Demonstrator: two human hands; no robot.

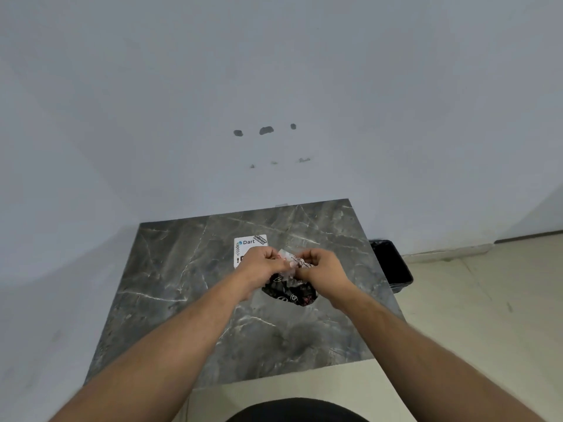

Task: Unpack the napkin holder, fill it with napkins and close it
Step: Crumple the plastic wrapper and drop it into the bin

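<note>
A black package with round white logos (289,292) sits on the dark marble table (189,269), its crumpled clear-and-white wrapping top (288,258) raised between my hands. My left hand (262,263) pinches the wrapping from the left and my right hand (320,263) grips it from the right, both closed on it. What is inside the package is hidden. Behind my left hand lies a white card printed "Dart" (250,243), partly covered.
A black bin (391,263) stands on the floor just past the table's right edge. A plain wall with a few dark marks rises behind the table. The pale floor runs along the right and the near side.
</note>
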